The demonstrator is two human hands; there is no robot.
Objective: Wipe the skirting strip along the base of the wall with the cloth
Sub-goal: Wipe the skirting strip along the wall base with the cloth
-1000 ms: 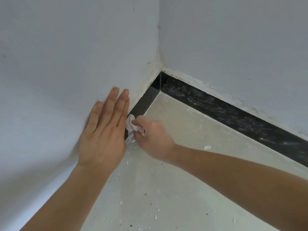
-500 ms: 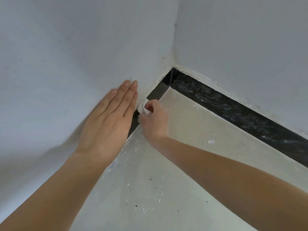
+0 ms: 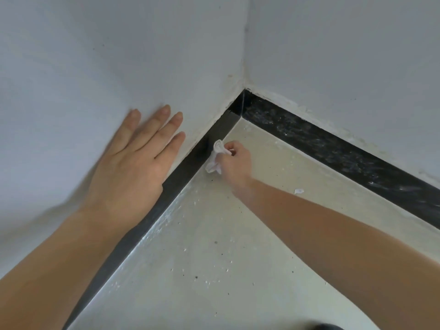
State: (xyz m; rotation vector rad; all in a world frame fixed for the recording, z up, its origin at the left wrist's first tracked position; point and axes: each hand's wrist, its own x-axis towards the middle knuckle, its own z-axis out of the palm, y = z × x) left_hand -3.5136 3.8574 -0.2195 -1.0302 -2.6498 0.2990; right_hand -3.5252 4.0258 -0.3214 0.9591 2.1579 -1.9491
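Note:
A dark skirting strip (image 3: 183,172) runs along the base of the left white wall (image 3: 95,67) to the room corner. A second black strip (image 3: 333,151), streaked with white dust, runs along the right wall. My right hand (image 3: 234,163) grips a small crumpled white cloth (image 3: 216,156) and holds it against the left strip, a little short of the corner. My left hand (image 3: 133,160) lies flat on the left wall above the strip, fingers straight and spread.
The pale floor (image 3: 214,270) is speckled with white flecks and dark spots. A small white scrap (image 3: 298,191) lies near the right strip. A dark rounded shape (image 3: 326,327) shows at the bottom edge.
The view has shifted and more of the left strip shows. My left hand has moved left, away from the cloth, and spread its fingers. The cloth stays on the strip.

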